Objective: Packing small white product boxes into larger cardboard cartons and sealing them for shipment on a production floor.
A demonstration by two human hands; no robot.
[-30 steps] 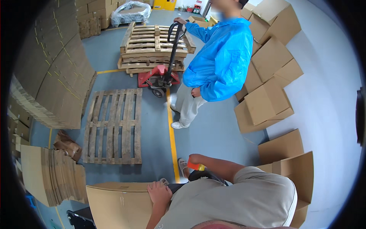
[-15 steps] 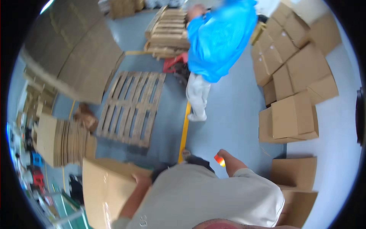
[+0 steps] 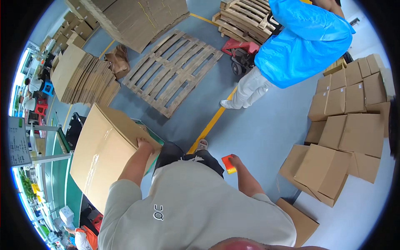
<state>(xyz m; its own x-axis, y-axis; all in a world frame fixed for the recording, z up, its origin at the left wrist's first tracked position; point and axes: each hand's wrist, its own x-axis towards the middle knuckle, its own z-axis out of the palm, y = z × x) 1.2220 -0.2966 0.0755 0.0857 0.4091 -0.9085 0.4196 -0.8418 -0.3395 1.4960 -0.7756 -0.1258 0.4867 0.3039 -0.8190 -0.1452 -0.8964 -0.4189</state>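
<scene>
Cardboard box [image 3: 100,154] gripped by L hand [image 3: 144,145]; R hand [image 3: 236,161] fingers grasp orange tool [image 3: 228,164].

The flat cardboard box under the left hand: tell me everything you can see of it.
The cardboard box is plain brown corrugated board, folded flat, broad and rectangular, with a faint crease across its face. It leans tilted at the person's left, over a green-edged surface. The left hand grips its upper right edge. Nothing else visibly touches it.
</scene>
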